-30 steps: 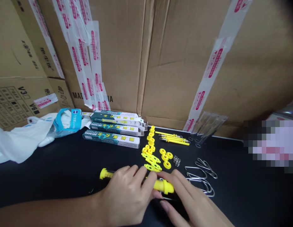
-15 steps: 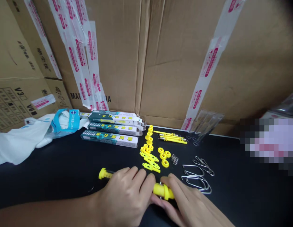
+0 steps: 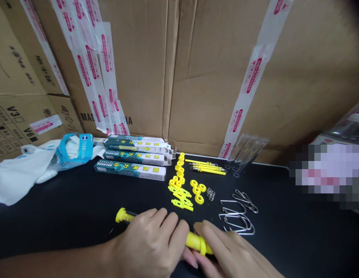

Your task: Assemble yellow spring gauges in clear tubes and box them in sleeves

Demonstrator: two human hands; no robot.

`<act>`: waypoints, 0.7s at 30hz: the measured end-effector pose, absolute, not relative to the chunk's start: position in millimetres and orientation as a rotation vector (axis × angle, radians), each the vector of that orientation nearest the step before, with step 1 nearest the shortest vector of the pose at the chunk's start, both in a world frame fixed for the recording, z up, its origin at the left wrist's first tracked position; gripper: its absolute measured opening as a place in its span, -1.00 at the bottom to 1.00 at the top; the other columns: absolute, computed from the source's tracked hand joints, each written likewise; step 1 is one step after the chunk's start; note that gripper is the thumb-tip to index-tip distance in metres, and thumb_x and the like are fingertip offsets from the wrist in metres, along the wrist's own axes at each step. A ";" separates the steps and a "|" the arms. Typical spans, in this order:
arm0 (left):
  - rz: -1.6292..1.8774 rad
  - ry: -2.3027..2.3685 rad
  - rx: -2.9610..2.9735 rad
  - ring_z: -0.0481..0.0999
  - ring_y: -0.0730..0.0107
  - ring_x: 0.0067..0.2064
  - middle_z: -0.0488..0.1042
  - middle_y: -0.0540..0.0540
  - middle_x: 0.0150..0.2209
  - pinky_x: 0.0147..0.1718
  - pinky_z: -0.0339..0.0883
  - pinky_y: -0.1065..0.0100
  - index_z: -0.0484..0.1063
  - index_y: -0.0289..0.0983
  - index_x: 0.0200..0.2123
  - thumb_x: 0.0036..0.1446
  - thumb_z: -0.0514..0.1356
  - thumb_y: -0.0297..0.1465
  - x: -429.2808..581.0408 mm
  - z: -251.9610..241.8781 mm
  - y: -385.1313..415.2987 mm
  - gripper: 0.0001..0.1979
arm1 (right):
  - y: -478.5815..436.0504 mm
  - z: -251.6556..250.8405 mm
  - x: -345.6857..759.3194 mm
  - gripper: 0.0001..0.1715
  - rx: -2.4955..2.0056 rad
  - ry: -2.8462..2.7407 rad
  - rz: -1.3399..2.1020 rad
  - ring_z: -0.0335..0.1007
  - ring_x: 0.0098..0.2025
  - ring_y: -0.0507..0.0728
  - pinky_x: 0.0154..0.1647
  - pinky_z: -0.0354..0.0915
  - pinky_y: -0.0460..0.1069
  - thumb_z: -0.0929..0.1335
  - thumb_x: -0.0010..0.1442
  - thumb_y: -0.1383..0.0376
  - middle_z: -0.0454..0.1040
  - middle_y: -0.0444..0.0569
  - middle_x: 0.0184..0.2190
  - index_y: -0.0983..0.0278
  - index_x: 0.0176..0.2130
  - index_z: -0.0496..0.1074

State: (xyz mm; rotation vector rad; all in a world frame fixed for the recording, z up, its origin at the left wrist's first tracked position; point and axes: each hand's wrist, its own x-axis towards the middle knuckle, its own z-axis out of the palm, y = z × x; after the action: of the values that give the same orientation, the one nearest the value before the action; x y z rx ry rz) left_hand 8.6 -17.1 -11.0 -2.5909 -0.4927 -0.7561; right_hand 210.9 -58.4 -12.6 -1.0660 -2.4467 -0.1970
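Note:
A tube with yellow end pieces (image 3: 193,241) lies across the front of the black table, and both hands grip it. My left hand (image 3: 156,241) is wrapped around its middle; a yellow cap (image 3: 120,215) sticks out on the left. The fingers of my right hand (image 3: 222,245) close on the yellow right end, partly hiding it. Just beyond the hands are flat yellow pieces (image 3: 181,198), yellow rings (image 3: 199,199) and small metal coils (image 3: 210,194). Bent metal hooks (image 3: 239,218) rest beyond my right hand.
Printed narrow boxes (image 3: 130,170) are stacked at the back left, beside a white and blue plastic bag (image 3: 75,150). Yellow rods with springs (image 3: 208,168) and clear tubes (image 3: 245,154) lie near the cardboard wall (image 3: 138,77). A blurred patch covers the right side.
The view has shifted slightly, so the table items appear farther left. The tube's right end is tilted a little lower, and the metal pin seen by my right fingertips is now mostly hidden.

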 end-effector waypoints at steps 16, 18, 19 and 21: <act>-0.716 -1.145 -2.810 0.45 0.40 -0.44 0.44 0.06 -0.42 -0.45 0.19 0.39 0.39 -0.22 -0.30 0.34 0.01 -0.46 -44.6 -6.4 21.5 -0.81 | -35.2 -6.9 258.0 -0.70 -1.101 -2.363 -0.203 0.62 -0.20 0.15 -0.35 0.45 -0.03 0.20 0.47 0.16 0.60 0.06 -0.16 0.28 0.06 0.31; -0.738 -1.352 -2.947 0.38 0.47 -0.47 0.41 0.11 -0.44 -0.47 0.16 0.45 0.41 -0.18 -0.29 0.27 0.13 -0.42 -50.5 -6.1 27.4 -0.92 | -32.6 -7.5 263.9 -0.73 -1.144 -2.341 -0.135 0.61 -0.17 0.16 -0.27 0.47 -0.02 0.26 0.44 0.19 0.59 0.05 -0.11 0.24 0.07 0.34; -0.759 -1.453 -2.998 0.35 0.48 -0.49 0.39 0.13 -0.46 -0.48 0.15 0.47 0.42 -0.17 -0.30 0.24 0.19 -0.37 -51.0 -6.5 29.0 -0.96 | -31.5 -8.1 265.7 -0.74 -1.170 -2.312 -0.098 0.60 -0.17 0.16 -0.24 0.48 -0.01 0.28 0.42 0.21 0.59 0.03 -0.11 0.22 0.06 0.36; -0.792 -1.636 -3.078 0.31 0.50 -0.51 0.36 0.15 -0.51 -0.51 0.14 0.49 0.44 -0.17 -0.31 0.15 0.30 -0.25 -48.1 -8.4 29.4 -0.85 | -29.9 -10.1 266.9 -0.76 -1.223 -2.219 -0.013 0.59 -0.23 0.13 -0.24 0.48 -0.02 0.32 0.39 0.22 0.59 -0.02 -0.17 0.19 0.03 0.40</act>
State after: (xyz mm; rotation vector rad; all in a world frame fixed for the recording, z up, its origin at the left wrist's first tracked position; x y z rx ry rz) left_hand -48.1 29.4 -8.4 -3.0784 -1.6362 -0.7920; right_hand 266.9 -29.9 -10.1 -1.2233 -2.2189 -0.0127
